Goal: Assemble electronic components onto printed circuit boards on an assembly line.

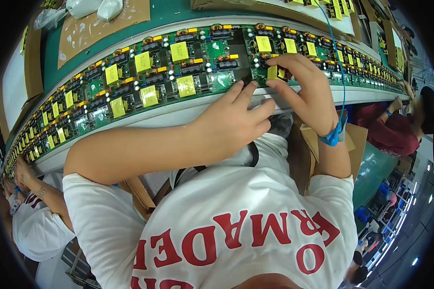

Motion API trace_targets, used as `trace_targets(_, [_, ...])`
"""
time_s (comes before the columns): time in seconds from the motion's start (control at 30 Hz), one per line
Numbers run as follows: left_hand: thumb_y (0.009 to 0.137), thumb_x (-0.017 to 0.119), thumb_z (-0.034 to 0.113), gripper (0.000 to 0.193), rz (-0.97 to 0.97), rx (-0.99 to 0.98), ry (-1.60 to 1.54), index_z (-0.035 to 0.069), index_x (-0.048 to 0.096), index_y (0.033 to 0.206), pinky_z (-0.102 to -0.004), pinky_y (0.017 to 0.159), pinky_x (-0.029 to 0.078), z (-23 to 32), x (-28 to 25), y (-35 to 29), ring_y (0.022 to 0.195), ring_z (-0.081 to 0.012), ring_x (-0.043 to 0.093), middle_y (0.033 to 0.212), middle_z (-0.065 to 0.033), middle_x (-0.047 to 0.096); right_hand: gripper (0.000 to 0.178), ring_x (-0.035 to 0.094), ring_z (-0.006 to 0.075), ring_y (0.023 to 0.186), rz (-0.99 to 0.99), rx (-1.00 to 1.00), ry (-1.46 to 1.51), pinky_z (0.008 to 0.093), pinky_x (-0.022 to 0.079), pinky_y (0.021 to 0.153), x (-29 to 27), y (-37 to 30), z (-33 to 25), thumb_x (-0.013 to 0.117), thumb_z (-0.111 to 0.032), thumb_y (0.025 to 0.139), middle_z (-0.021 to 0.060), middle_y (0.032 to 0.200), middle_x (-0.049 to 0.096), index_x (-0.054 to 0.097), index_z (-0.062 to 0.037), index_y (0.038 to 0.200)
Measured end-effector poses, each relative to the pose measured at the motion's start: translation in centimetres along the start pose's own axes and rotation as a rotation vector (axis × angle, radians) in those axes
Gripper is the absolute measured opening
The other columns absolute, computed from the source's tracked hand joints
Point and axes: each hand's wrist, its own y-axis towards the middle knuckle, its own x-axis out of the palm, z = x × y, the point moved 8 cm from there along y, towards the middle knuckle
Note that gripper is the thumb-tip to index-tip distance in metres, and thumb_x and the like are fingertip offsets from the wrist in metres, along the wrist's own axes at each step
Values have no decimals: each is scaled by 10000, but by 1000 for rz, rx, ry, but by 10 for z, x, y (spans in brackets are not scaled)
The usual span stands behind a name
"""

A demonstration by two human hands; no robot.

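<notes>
The work in hand seems to be the placing of a yellow block (276, 73) on a circuit board (261, 74) of the near row, or the adjusting of it there. The block is just right of the dark gap (243, 61) between the boards, at the near side of the table (169, 111). It appears a little tilted, but I cannot tell if it is already seated or is held slightly above the board, because its underside is hidden.

In my judgement, the next move calls for lining up the block squarely with its place and pressing straight down, with care for the small parts close around it.

About the grip: the right hand (309, 91) is grasping the block, with the thumb on the near side and the fingers on the far side, so it is open only as wide as the block. On this wrist there is a blue strap (333, 137). The left hand (236, 115) is released, with its fingers apart and no object visible in it. Its fingertips are at the near edge of the boards, below the gap; whether they touch there, I cannot tell.
</notes>
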Motion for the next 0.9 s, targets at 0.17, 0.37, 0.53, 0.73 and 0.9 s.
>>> trace_targets(0.17, [744,644,204,225,75,-8,1,58,604,911,-546,1029,446,-3,-4,2,1196,-442,534,1195,-154,545,293,624,291,773,-55,127,42,366,505,690,0,3,7,734,-154,841,152,935,648,665,-5,1084])
trace_targets(0.37, [732,645,203,233,98,-3,4,58,601,909,-546,1031,444,-3,-5,1,1198,-444,532,1206,-155,534,287,628,315,796,-176,142,52,379,507,707,1,12,6,726,-154,844,161,931,652,665,6,1075])
trace_targets(0.53, [758,652,213,270,41,12,6,54,626,975,-535,1044,421,-4,-3,1,1187,-468,546,1253,-159,510,311,623,286,805,-145,-59,-21,351,501,713,0,21,0,744,-115,822,134,964,664,671,-24,1110])
trace_targets(0.73, [764,642,206,255,61,13,10,55,622,968,-534,1045,421,-4,-3,1,1182,-471,548,1245,-161,508,302,640,321,860,-143,-9,-61,365,510,742,2,26,-1,740,-107,824,153,981,667,664,-19,1103])
trace_targets(0.9, [771,636,200,248,70,9,2,52,623,970,-534,1046,420,-3,-2,0,1177,-473,549,1246,-162,509,304,647,327,888,-113,-5,-79,363,511,751,4,23,-4,740,-103,823,156,991,670,663,-17,1104])
